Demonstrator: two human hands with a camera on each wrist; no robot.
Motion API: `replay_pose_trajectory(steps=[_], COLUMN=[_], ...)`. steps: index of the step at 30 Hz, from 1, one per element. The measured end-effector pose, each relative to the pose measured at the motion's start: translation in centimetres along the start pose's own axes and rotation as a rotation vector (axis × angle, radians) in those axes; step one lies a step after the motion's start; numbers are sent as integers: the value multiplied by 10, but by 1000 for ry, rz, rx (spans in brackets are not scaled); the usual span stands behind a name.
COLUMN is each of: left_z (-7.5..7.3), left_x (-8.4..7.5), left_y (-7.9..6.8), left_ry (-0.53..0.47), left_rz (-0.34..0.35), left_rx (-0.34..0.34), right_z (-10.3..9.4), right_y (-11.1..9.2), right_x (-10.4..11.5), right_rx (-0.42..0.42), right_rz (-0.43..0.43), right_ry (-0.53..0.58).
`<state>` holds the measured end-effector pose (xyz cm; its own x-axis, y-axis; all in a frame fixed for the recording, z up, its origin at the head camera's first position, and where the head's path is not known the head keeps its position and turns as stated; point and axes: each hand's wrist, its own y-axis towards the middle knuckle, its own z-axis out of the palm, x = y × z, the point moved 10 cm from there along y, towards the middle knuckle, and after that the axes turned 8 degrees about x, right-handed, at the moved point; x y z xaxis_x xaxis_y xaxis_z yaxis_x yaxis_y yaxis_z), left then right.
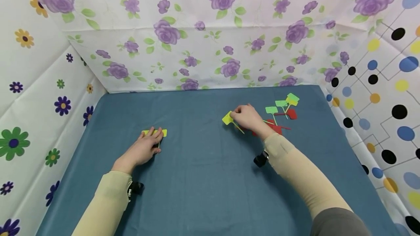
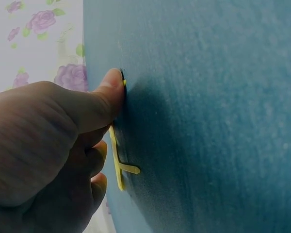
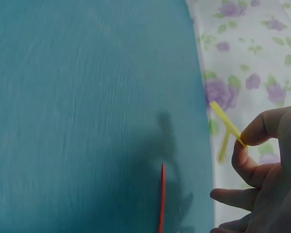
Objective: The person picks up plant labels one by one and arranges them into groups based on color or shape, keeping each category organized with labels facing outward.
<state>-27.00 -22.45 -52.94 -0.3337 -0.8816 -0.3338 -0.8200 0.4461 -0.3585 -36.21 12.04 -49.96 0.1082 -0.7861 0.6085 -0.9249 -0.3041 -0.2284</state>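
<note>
My right hand point(image 1: 247, 116) pinches a yellow T-shaped plant label point(image 1: 227, 118) by the edge of its head, between thumb and forefinger. In the right wrist view this label point(image 3: 225, 121) is held above the cloth, its stem slanting down. My left hand point(image 1: 144, 148) rests on yellow plant labels point(image 1: 164, 133) lying at the left, fingers spread over their heads. The left wrist view shows the fingertips against a flat yellow label point(image 2: 117, 165) on the cloth, with a short stem sticking out. Most of what lies under that hand is hidden.
Several green plant labels point(image 1: 271, 110) and red ones point(image 1: 291, 114) lie loosely at the back right, some overlapping and partly behind my right hand. A yellow label point(image 1: 292, 100) is among them. Blue cloth point(image 1: 197, 177) covers the table. Flowered sheets point(image 1: 203, 54) rise behind it.
</note>
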Motion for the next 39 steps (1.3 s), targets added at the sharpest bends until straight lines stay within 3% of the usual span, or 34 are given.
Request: replay_pose_trajectory(steps=[22, 28, 39], left_z=[2, 3, 1], left_x=[3, 5, 5], left_y=[1, 1, 0], left_ry=[6, -15, -13], left_rz=[1, 2, 3], left_rx=[-6, -8, -11], right_z=[53, 65, 73], right_y=[5, 8, 10], right_x=[67, 80, 92], right_rx=[-29, -10, 10], right_rz=[-50, -77, -43], right_ry=[142, 166, 131])
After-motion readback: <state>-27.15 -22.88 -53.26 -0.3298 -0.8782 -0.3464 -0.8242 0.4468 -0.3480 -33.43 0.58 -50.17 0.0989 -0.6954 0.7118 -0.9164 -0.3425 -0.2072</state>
